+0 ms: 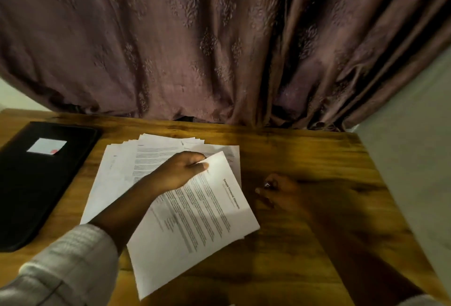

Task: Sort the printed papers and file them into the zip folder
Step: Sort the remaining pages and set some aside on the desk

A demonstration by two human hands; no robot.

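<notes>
I see my left hand [180,171] pinching the far corner of a white printed sheet [195,227], thumb on top. The sheet lies angled over the fanned pile of printed papers [122,166] mid-table. The black zip folder [36,183] lies closed at the left. My right hand [280,191] rests on the wooden table [305,154] right of the papers, blurred, fingers loosely curled.
</notes>
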